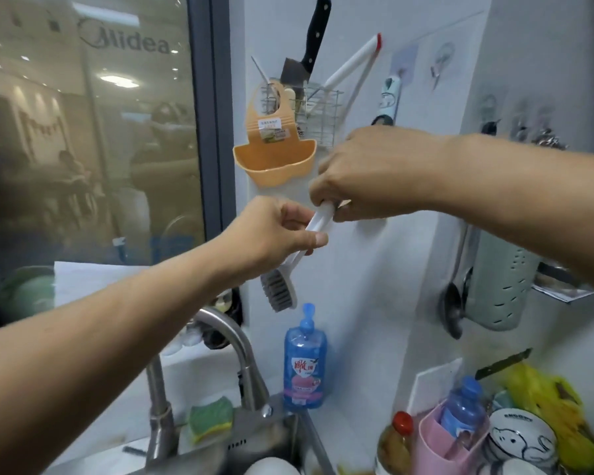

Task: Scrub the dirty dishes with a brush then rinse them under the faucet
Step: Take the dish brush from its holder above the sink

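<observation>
A white-handled dish brush (318,222) with grey bristles (279,290) hangs slanted in the air in front of the white wall, bristle end down. My left hand (271,234) pinches the handle near its middle. My right hand (367,176) grips the handle's upper end, fingers curled round it. The steel faucet (234,341) arches below the brush. At the bottom edge a white dish (271,467) shows in the sink, mostly cut off by the frame.
A blue dish soap bottle (305,365) stands behind the sink. A green-yellow sponge (210,418) lies by the faucet base. An orange holder (274,162), a wire rack with a knife (314,36) and a grey-green utensil holder (501,286) hang on the wall. Cups, bottles and a bowl (522,440) crowd the right counter.
</observation>
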The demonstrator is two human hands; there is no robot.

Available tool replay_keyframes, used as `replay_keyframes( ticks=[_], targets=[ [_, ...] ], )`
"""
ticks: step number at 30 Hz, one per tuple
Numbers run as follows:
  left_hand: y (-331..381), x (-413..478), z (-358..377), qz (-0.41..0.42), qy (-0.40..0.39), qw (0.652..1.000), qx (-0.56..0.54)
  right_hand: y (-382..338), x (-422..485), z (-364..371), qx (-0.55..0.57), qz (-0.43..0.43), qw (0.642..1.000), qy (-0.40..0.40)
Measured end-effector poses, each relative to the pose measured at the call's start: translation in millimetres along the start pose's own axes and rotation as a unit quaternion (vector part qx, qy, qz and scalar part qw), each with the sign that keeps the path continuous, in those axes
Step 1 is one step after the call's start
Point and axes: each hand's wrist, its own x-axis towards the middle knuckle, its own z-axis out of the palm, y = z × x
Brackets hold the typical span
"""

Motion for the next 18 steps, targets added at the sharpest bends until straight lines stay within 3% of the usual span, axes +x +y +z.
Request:
replay_keyframes(
  ticks=[10, 18],
  targets=[
    [-59.8, -59.7, -16.5, -0.045, -0.062, 0.996, 0.044, -84.5, 18.8, 16.3, 0.155, -0.014, 0.985, -0.081],
    [-106.2, -85.5, -14.9, -0.088, -0.084, 0.992, 0.042, -132.8, 22.8, 40.1, 0.191, 0.005, 0.977, -0.096]
  ],
)
